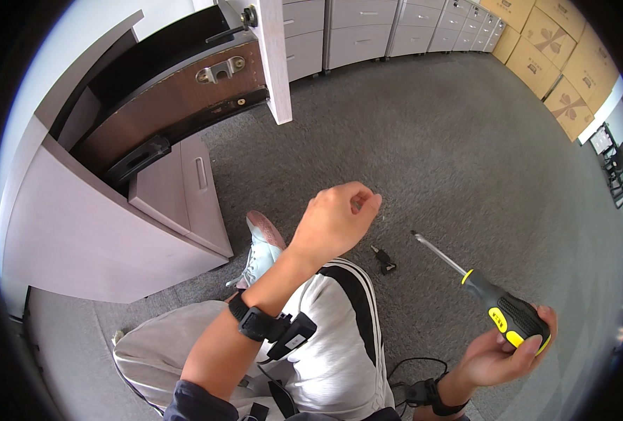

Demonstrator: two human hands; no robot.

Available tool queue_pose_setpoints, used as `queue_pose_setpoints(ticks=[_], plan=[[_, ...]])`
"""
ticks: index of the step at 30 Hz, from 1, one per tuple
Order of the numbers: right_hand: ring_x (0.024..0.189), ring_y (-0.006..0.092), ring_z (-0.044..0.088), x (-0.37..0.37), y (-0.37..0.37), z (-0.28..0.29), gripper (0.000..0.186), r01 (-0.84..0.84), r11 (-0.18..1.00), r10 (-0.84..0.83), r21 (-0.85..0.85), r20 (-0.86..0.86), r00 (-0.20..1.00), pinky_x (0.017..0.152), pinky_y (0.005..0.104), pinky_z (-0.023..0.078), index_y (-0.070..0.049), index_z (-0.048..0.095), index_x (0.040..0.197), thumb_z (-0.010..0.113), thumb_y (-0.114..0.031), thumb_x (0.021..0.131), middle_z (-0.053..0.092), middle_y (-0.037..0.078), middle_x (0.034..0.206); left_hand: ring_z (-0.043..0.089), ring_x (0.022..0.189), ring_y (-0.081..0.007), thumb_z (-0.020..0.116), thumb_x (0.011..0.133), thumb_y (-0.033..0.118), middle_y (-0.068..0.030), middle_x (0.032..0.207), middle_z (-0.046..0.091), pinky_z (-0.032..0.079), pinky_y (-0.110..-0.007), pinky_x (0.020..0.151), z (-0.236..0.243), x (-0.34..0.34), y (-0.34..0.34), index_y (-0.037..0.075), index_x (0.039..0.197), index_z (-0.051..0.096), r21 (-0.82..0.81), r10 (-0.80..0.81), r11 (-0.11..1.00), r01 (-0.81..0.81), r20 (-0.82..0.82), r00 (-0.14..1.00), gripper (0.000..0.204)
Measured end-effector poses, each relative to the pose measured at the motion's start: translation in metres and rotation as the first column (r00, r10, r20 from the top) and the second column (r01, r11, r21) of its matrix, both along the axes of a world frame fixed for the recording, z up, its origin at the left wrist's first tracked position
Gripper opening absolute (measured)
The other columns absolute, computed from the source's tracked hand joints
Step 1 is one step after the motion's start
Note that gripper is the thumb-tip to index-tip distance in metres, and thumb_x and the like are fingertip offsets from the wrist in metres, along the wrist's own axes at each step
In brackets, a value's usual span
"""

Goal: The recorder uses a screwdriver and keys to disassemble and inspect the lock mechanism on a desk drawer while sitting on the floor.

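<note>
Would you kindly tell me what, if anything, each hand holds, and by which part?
The right hand holds a screwdriver by the rear end of its handle. The left hand is curled; whether it holds anything cannot be told.

Stacked cardboard boxes, row of grey cabinets, dark carpet

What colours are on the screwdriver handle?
The screwdriver handle is black or very dark grey with bright yellow patches, best seen in the head view.
</note>
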State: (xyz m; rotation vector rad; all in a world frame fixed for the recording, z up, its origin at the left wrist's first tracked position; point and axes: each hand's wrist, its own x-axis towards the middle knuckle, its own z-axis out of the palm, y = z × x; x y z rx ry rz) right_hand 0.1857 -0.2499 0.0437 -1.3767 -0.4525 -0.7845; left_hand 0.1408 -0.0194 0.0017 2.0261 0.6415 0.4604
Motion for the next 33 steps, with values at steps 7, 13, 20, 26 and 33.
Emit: queue_pose_setpoints(ticks=[7,13,20,26,33], plan=[[0.056,0.0208,0.05,0.007,0.009,-0.023,0.049,-0.071,0.911,0.182,-0.405,0.242,0.953,0.042,0.025,0.037,-0.001,0.042,0.119,0.036,-0.04,0.09,0.052,0.018,0.082,0.059,0.076,-0.0129,0.035,0.099,0.039,-0.0076,0.086,0.064,0.046,-0.025,0.068,0.032,-0.034,-0.01,-0.001,0.099,0.062,-0.394,-0.045,0.909,0.135,0.228,0.973,0.048],[0.065,0.0219,0.052,-0.001,0.057,-0.011,0.046,-0.658,0.685,0.728,-0.312,0.268,0.631,0.054,0.0286,0.044,0.003,0.037,0.123,0.049,-0.022,0.086,0.048,0.02,0.097,0.061,0.092,-0.0211,0.025,0.099,0.042,-0.0173,0.106,0.062,0.049,-0.032,0.079,0.071,-0.06,-0.033,-0.001,0.117,0.053,-0.518,-0.037,0.789,0.332,0.499,0.866,0.054],[0.08,0.0305,0.055,-0.013,0.086,0.012,0.052,-0.723,0.573,0.819,-0.386,0.265,0.509,0.066,0.0372,0.049,0.001,0.04,0.119,0.064,-0.023,0.079,0.048,0.02,0.094,0.062,0.088,-0.0191,0.035,0.099,0.036,-0.0151,0.093,0.063,0.051,-0.029,0.077,0.104,-0.065,-0.021,-0.002,0.115,0.053,-0.48,0.062,0.829,0.287,0.589,0.806,0.045],[0.079,0.0302,0.055,-0.019,0.096,0.005,0.051,-0.766,0.575,0.815,-0.288,0.292,0.501,0.064,0.037,0.049,0.001,0.04,0.12,0.06,-0.025,0.081,0.048,0.02,0.094,0.061,0.088,-0.0177,0.035,0.099,0.035,-0.0133,0.093,0.061,0.05,-0.029,0.078,0.102,-0.075,-0.021,-0.003,0.117,0.05,-0.501,0.112,0.83,0.244,0.58,0.807,0.044],[0.079,0.0275,0.056,-0.02,0.094,0.013,0.051,-0.728,0.567,0.82,-0.386,0.187,0.54,0.064,0.0343,0.049,0.002,0.039,0.122,0.057,-0.024,0.083,0.05,0.022,0.099,0.061,0.088,-0.0164,0.037,0.099,0.036,-0.0119,0.093,0.061,0.05,-0.029,0.078,0.098,-0.074,-0.013,-0.002,0.116,0.05,-0.513,0.12,0.819,0.257,0.59,0.799,0.044]])
